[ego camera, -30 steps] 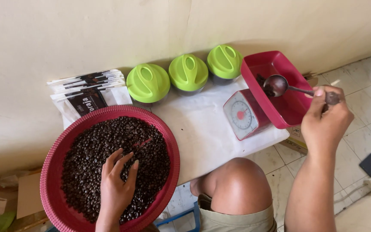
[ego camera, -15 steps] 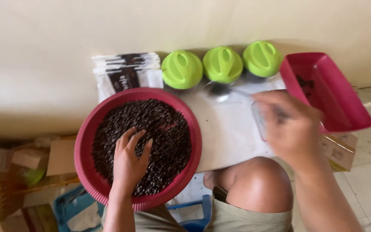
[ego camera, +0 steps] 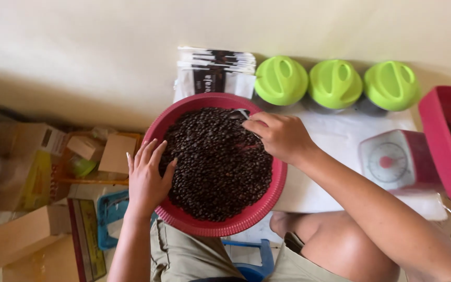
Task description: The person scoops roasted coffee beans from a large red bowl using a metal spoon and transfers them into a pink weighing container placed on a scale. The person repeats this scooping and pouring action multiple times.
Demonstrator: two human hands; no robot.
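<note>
A round red basin point(ego camera: 267, 206) full of dark roasted beans point(ego camera: 215, 162) sits on a white-covered low table. My left hand point(ego camera: 148, 177) rests flat on the basin's left rim, fingers apart and touching the beans. My right hand point(ego camera: 280, 136) is over the basin's upper right, closed around a metal spoon point(ego camera: 241, 113) whose bowl dips into the beans at the far edge.
Three green-lidded jars point(ego camera: 335, 83) line the wall, beside a stack of black-and-white pouches point(ego camera: 212, 70). A small kitchen scale point(ego camera: 392, 162) and a red tray point(ego camera: 444, 141) stand at the right. Cardboard boxes point(ego camera: 22, 235) and a blue stool point(ego camera: 111, 211) crowd the floor at left.
My right hand swung left with the spoon, from the red tray across the table into the basin. My view shifted left. The left hand stayed on the beans.
</note>
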